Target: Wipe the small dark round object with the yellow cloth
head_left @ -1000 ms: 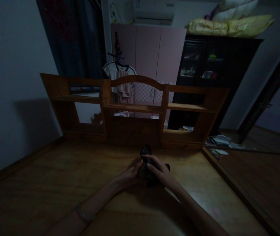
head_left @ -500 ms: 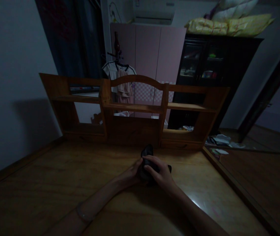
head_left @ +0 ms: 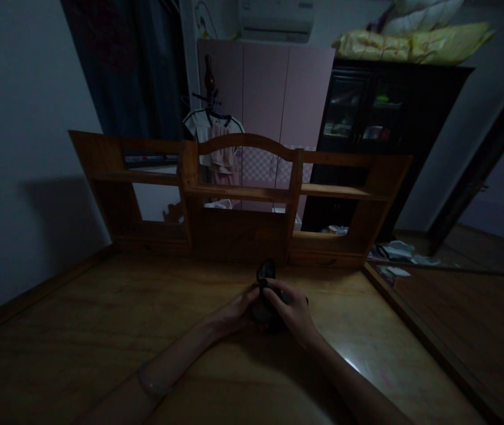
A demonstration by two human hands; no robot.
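Both hands meet over a small black object (head_left: 262, 313) above the wooden desk (head_left: 146, 307). Its exact kind is too dark to make out; a rounded, flap-like part sticks up at the far end, and a dark corner shows past my right knuckles. My left hand (head_left: 242, 307) holds it from the left side, its fingers partly hidden behind the object. From the right, my right hand (head_left: 294, 310) grips the upper part, with thumb and fingers closed on it near the raised part. A clear bangle circles my left wrist.
A wooden shelf unit (head_left: 243, 192) with open compartments stands along the desk's far edge. A raised wooden rim (head_left: 411, 319) runs down the right side. A wall (head_left: 26, 177) borders the left. Behind stand a pink wardrobe (head_left: 263, 94) and a dark cabinet (head_left: 393, 106).
My right fingers have drawn in, with the thumb now nearer the raised part of the black object. My left hand stays on the left side, and the view has shifted slightly.
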